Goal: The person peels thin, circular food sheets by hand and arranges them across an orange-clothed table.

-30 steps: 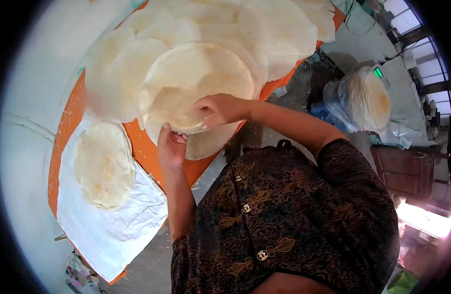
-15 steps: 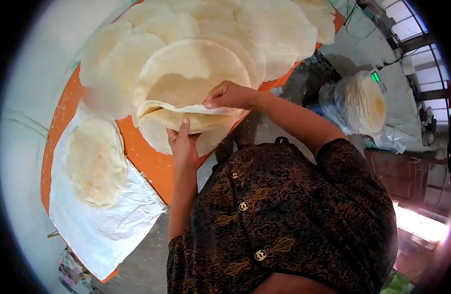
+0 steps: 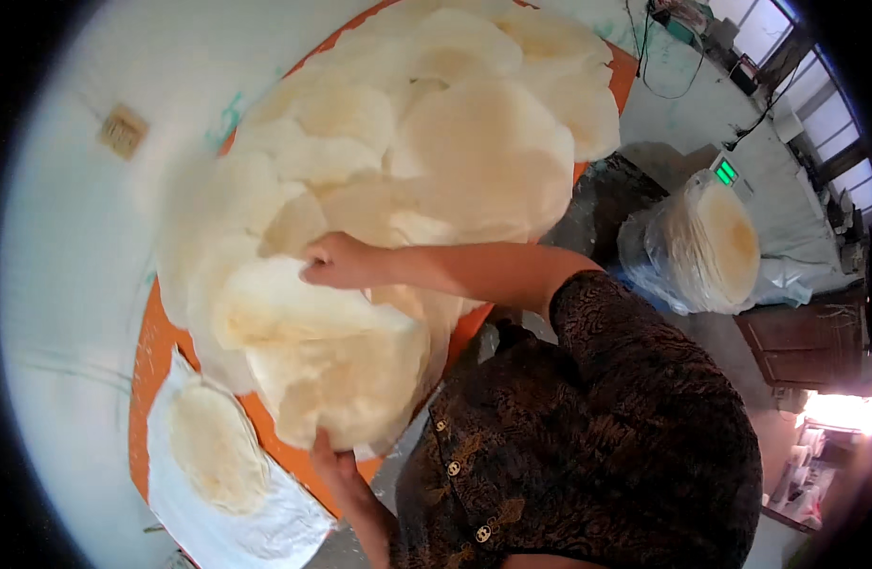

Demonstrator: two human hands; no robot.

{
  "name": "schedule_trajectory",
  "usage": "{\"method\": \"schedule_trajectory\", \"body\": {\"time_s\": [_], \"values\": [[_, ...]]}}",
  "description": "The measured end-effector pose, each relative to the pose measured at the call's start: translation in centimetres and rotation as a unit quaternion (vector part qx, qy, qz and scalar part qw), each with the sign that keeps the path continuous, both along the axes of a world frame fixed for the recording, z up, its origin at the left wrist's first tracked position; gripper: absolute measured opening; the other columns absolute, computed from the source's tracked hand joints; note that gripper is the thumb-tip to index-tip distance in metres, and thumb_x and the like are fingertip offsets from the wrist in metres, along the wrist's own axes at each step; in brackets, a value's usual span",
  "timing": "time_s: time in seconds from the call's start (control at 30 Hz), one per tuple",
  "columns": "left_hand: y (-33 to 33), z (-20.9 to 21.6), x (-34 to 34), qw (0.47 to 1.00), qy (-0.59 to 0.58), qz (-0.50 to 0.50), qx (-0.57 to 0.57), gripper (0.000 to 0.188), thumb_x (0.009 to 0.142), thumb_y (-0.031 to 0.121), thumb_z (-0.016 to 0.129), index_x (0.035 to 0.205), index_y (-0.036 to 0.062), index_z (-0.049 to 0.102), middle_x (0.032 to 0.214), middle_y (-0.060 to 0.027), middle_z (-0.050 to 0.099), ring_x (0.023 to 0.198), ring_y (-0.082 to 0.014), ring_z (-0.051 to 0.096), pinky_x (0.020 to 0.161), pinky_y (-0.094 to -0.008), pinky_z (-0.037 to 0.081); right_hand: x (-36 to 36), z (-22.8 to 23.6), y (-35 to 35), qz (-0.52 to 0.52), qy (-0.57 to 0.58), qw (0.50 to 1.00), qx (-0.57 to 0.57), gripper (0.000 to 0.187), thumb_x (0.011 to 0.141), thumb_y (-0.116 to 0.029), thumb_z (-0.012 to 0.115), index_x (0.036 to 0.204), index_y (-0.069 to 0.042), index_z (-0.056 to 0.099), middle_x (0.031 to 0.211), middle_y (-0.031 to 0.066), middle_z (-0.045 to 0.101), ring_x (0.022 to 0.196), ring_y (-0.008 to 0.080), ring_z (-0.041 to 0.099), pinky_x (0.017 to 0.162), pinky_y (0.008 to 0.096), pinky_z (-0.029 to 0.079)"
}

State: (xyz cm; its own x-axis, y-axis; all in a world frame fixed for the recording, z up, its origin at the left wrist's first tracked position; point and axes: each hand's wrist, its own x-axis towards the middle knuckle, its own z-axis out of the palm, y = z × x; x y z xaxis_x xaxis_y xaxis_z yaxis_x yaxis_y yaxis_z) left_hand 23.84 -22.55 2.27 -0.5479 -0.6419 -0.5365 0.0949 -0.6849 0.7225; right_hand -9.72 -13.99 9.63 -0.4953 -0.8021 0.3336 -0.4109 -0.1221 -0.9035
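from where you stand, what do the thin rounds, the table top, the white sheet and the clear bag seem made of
The thin rounds: probably dough, matte, pale with browned patches.
The table top: orange, perhaps painted, with light scuffs; base unclear.
The white sheet: perhaps coated cloth or plastic, creased and slightly shiny.
The clear bag: likely plastic film, glossy, see-through and crinkled.

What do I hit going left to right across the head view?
Tan square wall fitting → round flatbread stack on white cloth → left hand → plastic-wrapped stack → reddish-brown panel.
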Motion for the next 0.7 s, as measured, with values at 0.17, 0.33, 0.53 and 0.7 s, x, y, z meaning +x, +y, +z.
{"method": "schedule_trajectory", "body": {"time_s": [0.17, 0.33, 0.53, 0.7], "values": [[-0.2, 0.2, 0.1, 0.992, -0.108, 0.04, 0.048, 0.048, 0.084, 0.015, 0.047, 0.127, -0.0004, 0.033, 0.121, -0.0154, 0.047, 0.11, -0.0322, 0.047, 0.09, -0.0495, 0.041, -13.8, 8.2, -0.5, -0.083, 0.147, 0.982, -0.083, 0.026, 0.073, -0.019, 0.056, 0.063, -0.001, 0.04, 0.056, 0.0125, 0.043, 0.053, 0.0184, 0.041, 0.051, 0.0348, 0.036], [-0.2, 1.6, -0.9, 0.994, -0.105, 0.036, 0.014, 0.051, 0.082, 0.021, 0.05, 0.127, 0.0018, 0.034, 0.121, -0.0146, 0.047, 0.111, -0.0319, 0.047, 0.09, -0.0499, 0.041, -27.2, 14.0, 2.9, -0.199, 0.177, 0.946, -0.182, 0.023, 0.077, -0.019, 0.058, 0.068, -0.001, 0.048, 0.059, 0.006, 0.05, 0.06, 0.0109, 0.047, 0.055, 0.032, 0.041], [0.3, 3.3, -2.4, 0.993, -0.111, 0.039, 0.007, 0.055, 0.08, 0.027, 0.052, 0.128, 0.0044, 0.036, 0.122, -0.0136, 0.047, 0.112, -0.0316, 0.046, 0.091, -0.0504, 0.039, -43.7, 6.8, 14.9, -0.348, -0.227, 0.859, -0.3, 0.014, 0.079, -0.018, 0.057, 0.084, -0.005, 0.057, 0.071, 0.0008, 0.054, 0.061, 0.0102, 0.05, 0.049, 0.0274, 0.043], [2.9, 5.2, -4.2, 0.998, -0.048, 0.041, 0.006, 0.062, 0.076, 0.03, 0.057, 0.129, 0.0082, 0.035, 0.125, -0.0126, 0.045, 0.114, -0.0326, 0.044, 0.09, -0.0519, 0.039, -46.6, -6.2, 22.1, -0.552, -0.015, 0.823, 0.135, 0.017, 0.075, -0.018, 0.055, 0.088, -0.006, 0.054, 0.074, 0.0098, 0.055, 0.064, 0.0178, 0.055, 0.051, 0.0315, 0.044]]}}
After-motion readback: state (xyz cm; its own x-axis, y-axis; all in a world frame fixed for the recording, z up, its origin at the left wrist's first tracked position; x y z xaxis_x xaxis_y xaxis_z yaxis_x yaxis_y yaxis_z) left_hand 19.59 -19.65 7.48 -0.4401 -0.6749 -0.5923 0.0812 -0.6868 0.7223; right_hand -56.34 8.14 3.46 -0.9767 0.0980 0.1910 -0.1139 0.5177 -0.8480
